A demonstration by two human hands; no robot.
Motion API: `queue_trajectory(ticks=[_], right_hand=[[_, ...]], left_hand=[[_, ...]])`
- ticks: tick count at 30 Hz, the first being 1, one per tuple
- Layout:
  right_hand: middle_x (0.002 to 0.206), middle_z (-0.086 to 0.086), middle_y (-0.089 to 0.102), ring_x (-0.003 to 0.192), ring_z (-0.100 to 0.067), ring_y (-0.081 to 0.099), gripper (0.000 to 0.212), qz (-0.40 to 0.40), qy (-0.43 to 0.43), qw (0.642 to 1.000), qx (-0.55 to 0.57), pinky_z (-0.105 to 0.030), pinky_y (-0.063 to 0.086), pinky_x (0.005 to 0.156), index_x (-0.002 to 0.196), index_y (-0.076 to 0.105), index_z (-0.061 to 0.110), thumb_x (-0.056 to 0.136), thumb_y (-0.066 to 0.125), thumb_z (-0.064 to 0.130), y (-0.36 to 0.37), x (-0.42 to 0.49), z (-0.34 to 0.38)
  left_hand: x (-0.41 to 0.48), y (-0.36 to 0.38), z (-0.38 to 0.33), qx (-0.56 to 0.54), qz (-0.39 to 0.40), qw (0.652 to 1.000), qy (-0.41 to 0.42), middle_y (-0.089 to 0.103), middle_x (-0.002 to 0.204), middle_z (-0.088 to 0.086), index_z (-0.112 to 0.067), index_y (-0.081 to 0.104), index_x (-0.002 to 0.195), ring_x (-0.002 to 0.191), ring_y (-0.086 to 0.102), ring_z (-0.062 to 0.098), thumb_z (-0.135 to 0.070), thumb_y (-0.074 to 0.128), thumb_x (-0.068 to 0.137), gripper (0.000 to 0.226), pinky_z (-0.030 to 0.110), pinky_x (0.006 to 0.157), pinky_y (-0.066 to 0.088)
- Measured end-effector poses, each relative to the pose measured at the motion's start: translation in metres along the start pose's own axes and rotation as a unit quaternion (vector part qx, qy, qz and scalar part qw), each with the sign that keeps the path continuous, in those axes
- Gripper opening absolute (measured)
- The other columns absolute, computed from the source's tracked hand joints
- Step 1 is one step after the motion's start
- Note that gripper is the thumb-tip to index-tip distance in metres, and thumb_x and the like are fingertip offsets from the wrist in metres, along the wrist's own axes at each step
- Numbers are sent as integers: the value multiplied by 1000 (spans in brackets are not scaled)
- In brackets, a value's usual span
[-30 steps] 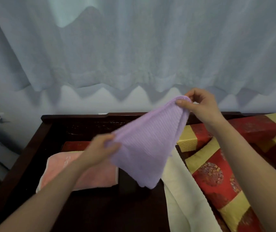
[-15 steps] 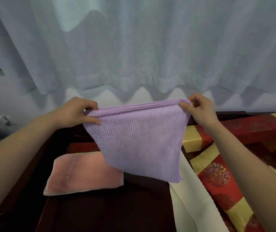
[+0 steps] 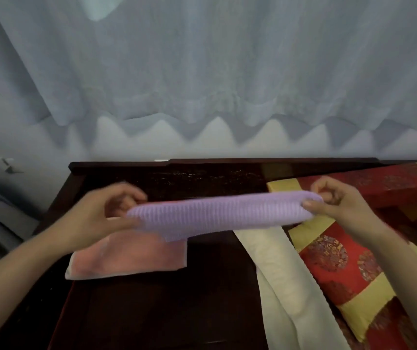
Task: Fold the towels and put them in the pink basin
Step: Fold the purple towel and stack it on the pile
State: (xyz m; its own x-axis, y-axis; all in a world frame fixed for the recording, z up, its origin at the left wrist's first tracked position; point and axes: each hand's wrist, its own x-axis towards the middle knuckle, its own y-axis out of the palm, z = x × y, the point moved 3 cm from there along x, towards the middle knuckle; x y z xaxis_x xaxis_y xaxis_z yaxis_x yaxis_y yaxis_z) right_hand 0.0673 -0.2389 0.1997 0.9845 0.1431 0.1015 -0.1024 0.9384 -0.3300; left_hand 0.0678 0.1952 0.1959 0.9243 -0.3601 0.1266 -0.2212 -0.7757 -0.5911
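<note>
Left hand (image 3: 101, 213), right hand (image 3: 334, 205) each pinching end of purple towel (image 3: 217, 213), stretching it over pink towel (image 3: 129, 256). Risk: pinch loosening, layers sliding apart, fold opening before landing

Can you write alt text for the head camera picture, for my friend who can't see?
The left hand and right hand hold a purple towel stretched between them above a dark wooden table. A pink towel lies on the table underneath, beside a cream cloth.
</note>
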Motion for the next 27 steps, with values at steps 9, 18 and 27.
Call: queue_trajectory(ticks=[9,18,27], right_hand=[[76,-20,70,69,-22,66,35,38,156,987,-3,-33,53,66,81,74,7,69,82,39,37,-78,-131],[73,-6,67,67,-26,61,8,-107,166,977,-75,-41,51,63,77,67,19,85,69,18,60,-45,-215],[70,-4,65,62,-12,54,16,-84,185,971,-122,-30,44,62,76,64,13,83,71,26,82,10,-254]], left_hand=[[-72,124,80,-49,117,972,-198,66,74,1,-24,66,80,66,57,7,-31,72,76,10,33,64,47],[10,158,122,-10,-37,971,-236,66,83,-4,-18,60,87,77,62,10,-20,60,90,3,23,63,42],[51,183,158,70,-90,946,-303,63,91,7,-6,61,95,87,59,27,-12,66,83,14,28,71,38]])
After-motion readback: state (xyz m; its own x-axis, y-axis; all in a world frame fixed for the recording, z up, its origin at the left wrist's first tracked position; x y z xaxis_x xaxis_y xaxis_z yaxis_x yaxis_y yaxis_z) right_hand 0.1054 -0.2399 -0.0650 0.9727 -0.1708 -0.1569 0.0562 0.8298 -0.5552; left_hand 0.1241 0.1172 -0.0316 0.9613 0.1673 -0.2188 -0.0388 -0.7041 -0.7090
